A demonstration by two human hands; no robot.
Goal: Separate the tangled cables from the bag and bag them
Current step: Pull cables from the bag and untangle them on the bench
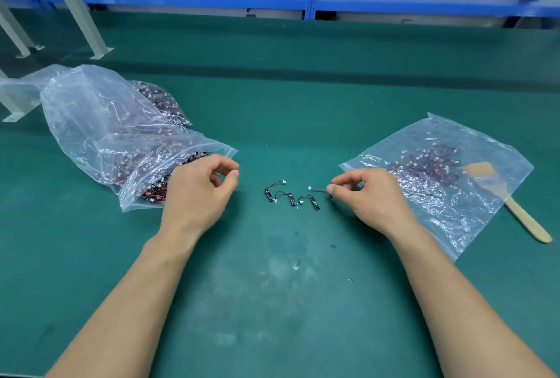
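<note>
- Two clear plastic bags on the green bench (272, 286), one on each side of the person.
- The big bag (100, 123) on the left is crumpled and bulging, stuffed with a tangled mass of red-and-black cables; its mouth faces the middle of the bench.
- The flat bag (439, 196) on the right lies spread out, with a much smaller scatter of cables inside, toward its far end.
- Between the bags, three loose cables (291, 199) lie in a row, close together, each with a black strip and a white plug.
- A fourth cable (318, 190) is in the air: the right hand (372, 196) pinches it between thumb and forefinger, white plug pointing left, just above the row's right end.
- The left hand (200, 193) hovers at the big bag's mouth, fingers loosely curled, thumb and forefinger slightly apart, nothing in them.
- One wooden-handled brush (515, 211) lies at the flat bag's right edge, bristle end overlapping the plastic; over or under, I can't tell.
- One blue shelf (303, 2) runs along the back.
</note>
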